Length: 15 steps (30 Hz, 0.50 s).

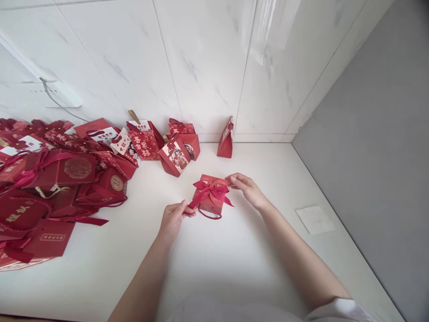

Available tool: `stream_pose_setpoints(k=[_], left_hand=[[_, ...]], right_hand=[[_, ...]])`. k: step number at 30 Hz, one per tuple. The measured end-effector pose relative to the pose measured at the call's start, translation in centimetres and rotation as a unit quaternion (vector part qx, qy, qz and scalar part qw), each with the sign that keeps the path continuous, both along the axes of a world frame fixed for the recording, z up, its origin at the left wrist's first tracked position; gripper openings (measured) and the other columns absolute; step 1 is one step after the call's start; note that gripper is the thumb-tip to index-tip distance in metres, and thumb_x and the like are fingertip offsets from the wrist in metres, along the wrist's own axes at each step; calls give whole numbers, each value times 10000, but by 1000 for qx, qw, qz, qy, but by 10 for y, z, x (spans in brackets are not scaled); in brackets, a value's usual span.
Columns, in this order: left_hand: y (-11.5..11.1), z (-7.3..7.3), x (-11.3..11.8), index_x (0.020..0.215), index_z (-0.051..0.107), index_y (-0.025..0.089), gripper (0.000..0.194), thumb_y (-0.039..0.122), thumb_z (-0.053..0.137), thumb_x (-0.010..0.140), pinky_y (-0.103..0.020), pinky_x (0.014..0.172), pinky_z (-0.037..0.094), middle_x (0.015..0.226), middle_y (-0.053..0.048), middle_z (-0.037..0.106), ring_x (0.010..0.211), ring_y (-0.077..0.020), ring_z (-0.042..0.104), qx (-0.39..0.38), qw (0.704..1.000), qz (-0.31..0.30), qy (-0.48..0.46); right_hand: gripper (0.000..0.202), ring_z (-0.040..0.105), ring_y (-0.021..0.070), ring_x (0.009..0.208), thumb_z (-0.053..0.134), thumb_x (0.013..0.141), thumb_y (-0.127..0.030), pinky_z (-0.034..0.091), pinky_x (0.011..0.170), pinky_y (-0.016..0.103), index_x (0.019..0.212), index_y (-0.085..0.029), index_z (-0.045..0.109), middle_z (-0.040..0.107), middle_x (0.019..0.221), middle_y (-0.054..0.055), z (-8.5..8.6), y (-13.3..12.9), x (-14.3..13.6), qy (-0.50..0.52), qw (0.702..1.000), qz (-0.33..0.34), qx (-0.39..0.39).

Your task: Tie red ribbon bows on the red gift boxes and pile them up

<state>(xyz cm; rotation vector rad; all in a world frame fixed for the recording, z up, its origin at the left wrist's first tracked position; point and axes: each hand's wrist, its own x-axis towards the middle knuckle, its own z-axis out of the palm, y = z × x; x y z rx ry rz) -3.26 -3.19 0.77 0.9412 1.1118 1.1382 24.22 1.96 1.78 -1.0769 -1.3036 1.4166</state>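
A small red gift box (217, 206) with gold print lies on the white tabletop in front of me. Across its top is a tied crimson ribbon bow (212, 191), and a twisted cord handle (210, 218) loops out on the near side. At the box's left, my left hand (174, 219) is closed, thumb against fingers, on the ribbon's left tail. My right hand (247, 188) is at the far right corner with its fingertips closed on the box edge; the exact contact is small and partly hidden.
Many red gift boxes (63, 170) are heaped at the left. Several small printed boxes (176, 154) stand along the tiled wall (204, 67), one red box (226, 143) apart from them. A white paper square (315, 219) lies at right near a grey panel (375, 134).
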Motion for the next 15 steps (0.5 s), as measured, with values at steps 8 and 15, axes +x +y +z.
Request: stream_pose_setpoints(k=[8, 15], left_hand=[[4, 4, 9, 864, 550, 216, 297, 352, 781, 735, -227, 565, 452, 584, 40, 662, 519, -106, 576, -27, 999, -29, 19], [-3, 9, 7, 853, 687, 183, 232, 372, 767, 744, -260, 575, 477, 636, -13, 681, 544, -129, 602, -80, 987, -119, 73]], right_hand=[[251, 584, 243, 1040, 631, 837, -513, 445, 976, 447, 807, -277, 709, 636, 1147, 40, 47, -5, 5, -160, 986, -3, 52], [241, 500, 311, 1278, 590, 886, -464, 312, 1099, 560, 781, -265, 676, 588, 1322, 38, 46, -10, 1, -169, 981, 92, 7]])
